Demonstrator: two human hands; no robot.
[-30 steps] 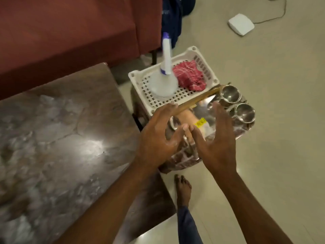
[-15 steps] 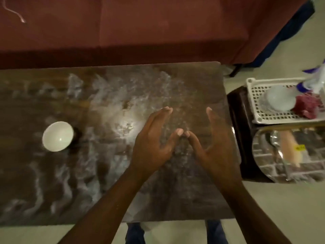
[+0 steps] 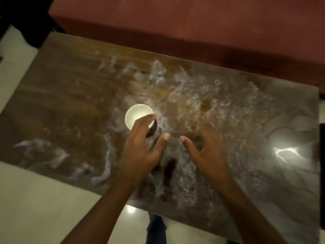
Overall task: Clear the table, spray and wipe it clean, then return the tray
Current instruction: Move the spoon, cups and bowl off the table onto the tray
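A small white bowl (image 3: pixel 136 114) stands on the dark brown marbled table (image 3: pixel 70 106), left of its middle. My left hand (image 3: pixel 142 148) hovers just in front of the bowl, fingers spread, its fingertips over the bowl's near rim; I cannot tell whether they touch it. My right hand (image 3: pixel 204 148) is held open above the table's middle, apart from the bowl, with nothing in it. The tray, spray bottle and cloth are out of view.
A red-brown sofa (image 3: pixel 193 23) runs along the table's far edge. Pale floor (image 3: pixel 35 208) lies in front and to the left. A dark stain (image 3: pixel 169 166) and a brown spot (image 3: pixel 205 103) mark the tabletop. My leg (image 3: pixel 156 229) shows below the near edge.
My view has swung left from the side stool with the tray and basket to the table. Both open hands moved left, and the left hand now reaches the white bowl.
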